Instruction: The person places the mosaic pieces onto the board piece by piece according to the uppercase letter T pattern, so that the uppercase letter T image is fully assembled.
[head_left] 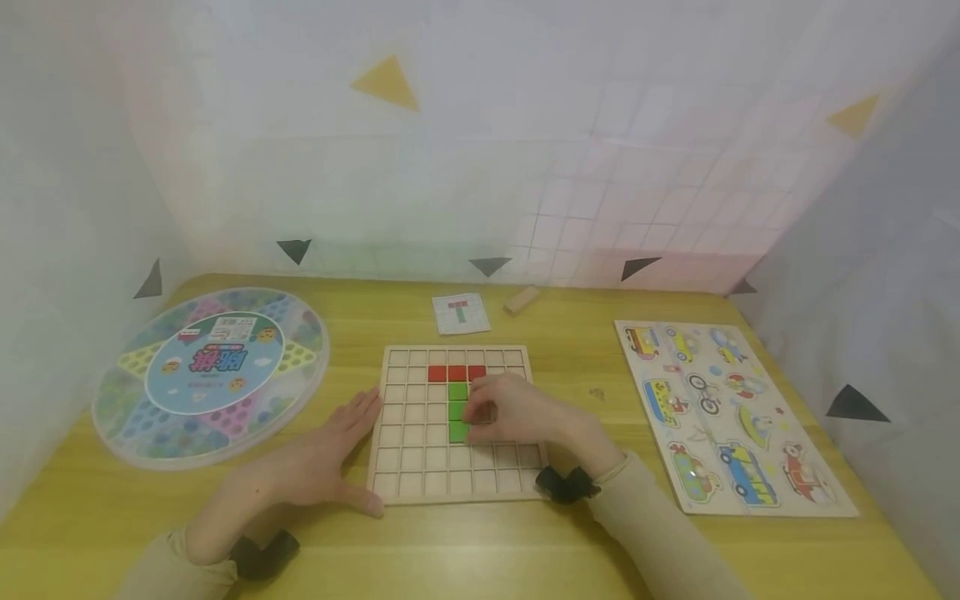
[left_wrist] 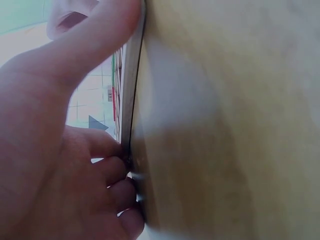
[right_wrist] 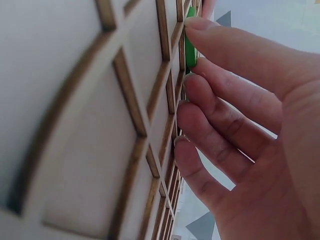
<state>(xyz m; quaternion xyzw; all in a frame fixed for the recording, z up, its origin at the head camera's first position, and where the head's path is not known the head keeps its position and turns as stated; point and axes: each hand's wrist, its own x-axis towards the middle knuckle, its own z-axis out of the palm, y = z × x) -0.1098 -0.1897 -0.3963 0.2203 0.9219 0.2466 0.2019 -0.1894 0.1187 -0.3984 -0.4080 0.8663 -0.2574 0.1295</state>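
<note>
A wooden grid board (head_left: 412, 458) lies on the table between the hands. Three red square tiles (head_left: 457, 373) sit in a row near its top, the rightmost partly covered by my right hand. Below them, three green square tiles (head_left: 457, 391) form a column. My right hand (head_left: 517, 408) pinches the lowest green tile (right_wrist: 190, 45) between thumb and index finger, its other fingers curled close to the grid. My left hand (head_left: 315, 458) rests along the board's left side, fingers extended at the edge and thumb by the lower left corner.
Behind the board lie a small card (head_left: 474, 322) with a red and green T pattern and a small wooden block (head_left: 521, 300). A round star-patterned game board (head_left: 303, 392) stands left, a wooden picture puzzle (head_left: 720, 433) right. Pale walls surround the table.
</note>
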